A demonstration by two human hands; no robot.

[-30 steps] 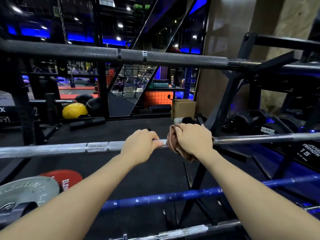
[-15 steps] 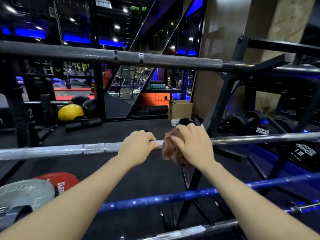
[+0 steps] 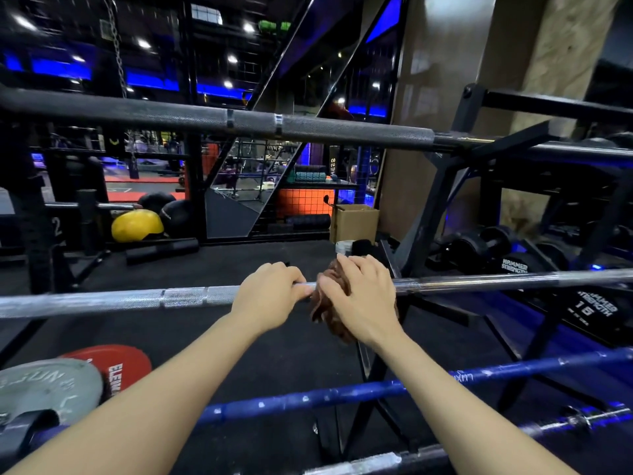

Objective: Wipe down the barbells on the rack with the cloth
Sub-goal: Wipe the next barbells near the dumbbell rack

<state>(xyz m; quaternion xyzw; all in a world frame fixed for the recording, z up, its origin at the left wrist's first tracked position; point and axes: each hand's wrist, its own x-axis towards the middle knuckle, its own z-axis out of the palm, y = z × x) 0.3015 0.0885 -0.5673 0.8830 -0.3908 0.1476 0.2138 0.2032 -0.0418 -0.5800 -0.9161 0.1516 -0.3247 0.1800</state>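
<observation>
Gripping the rigid, heavy silver barbell (image 3: 185, 298) with our left hand (image 3: 270, 296), we press the soft cloth (image 3: 323, 303) at 3 o'clock under our right hand (image 3: 363, 299), fingers curled around it

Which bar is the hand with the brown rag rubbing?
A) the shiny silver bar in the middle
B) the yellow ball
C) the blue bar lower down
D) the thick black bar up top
A: the right hand wraps the crumpled brown cloth around the shiny silver metal barbell, while the left hand grips that same bar beside it.
</observation>
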